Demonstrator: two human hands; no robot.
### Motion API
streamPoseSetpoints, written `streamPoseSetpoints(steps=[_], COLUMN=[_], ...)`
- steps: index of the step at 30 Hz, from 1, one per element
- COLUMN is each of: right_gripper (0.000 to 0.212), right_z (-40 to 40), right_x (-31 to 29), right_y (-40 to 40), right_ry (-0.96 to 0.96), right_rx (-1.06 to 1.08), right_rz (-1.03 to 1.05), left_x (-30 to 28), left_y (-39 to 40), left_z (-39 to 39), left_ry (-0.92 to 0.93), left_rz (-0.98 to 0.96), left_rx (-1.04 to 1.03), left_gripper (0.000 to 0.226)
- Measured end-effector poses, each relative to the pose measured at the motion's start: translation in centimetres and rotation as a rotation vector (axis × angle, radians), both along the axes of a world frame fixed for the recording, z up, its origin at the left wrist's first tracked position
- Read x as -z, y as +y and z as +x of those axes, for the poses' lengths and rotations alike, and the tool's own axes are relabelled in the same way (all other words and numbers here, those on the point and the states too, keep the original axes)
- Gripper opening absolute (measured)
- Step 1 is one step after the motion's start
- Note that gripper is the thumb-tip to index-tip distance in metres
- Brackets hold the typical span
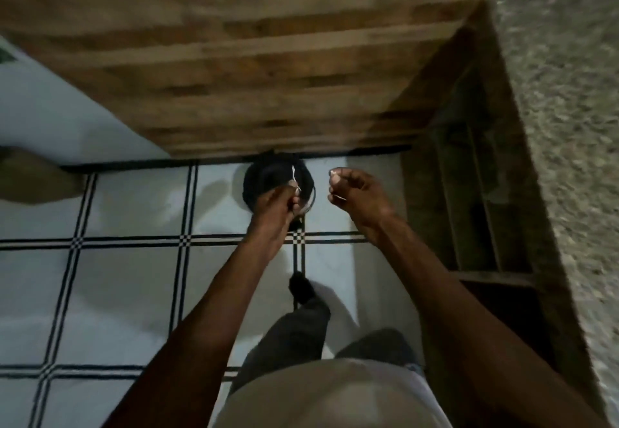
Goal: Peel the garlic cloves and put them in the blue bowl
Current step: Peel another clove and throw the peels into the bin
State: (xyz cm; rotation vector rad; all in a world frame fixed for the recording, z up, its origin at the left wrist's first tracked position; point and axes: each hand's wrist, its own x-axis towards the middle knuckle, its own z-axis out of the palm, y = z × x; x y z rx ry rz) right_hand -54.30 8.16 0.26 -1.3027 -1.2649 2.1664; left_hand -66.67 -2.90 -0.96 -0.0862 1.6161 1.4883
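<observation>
Both hands hang over a dark round bin (268, 183) on the tiled floor (134, 276), just below the counter's (268, 59) near edge. The left hand (276, 204) pinches a pale scrap of garlic skin (294, 176) in a curled grip. The right hand (356, 194) has its fingers curled; whether its grip holds anything, I cannot tell.
</observation>
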Motion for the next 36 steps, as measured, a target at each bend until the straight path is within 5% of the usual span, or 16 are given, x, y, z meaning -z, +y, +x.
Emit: streamPoseSetpoints(steps=[10,26,36], right_gripper=[0.009,0.010,0.021], right_z=[-14.7,-20.3,-22.6], right_x=[4.0,8.4,22.2], right_y=[-0.8,-2.4,-2.2], right_ry=[-0.147,-0.194,-0.293], right_rx=[-0.193,-0.207,-0.196], right_rz=[0.067,-0.035,-0.138], left_x=[3.8,9.1,23.1], left_y=[-4.0,-4.3,-2.6], left_z=[-13.2,-18.1,-18.8], left_ry=[-0.066,-0.194,-0.242], left_rz=[-0.021,-0.136,-0.258], left_rx=[-0.136,-0.198,-0.176], left_gripper=[0.015,0.020,0.030])
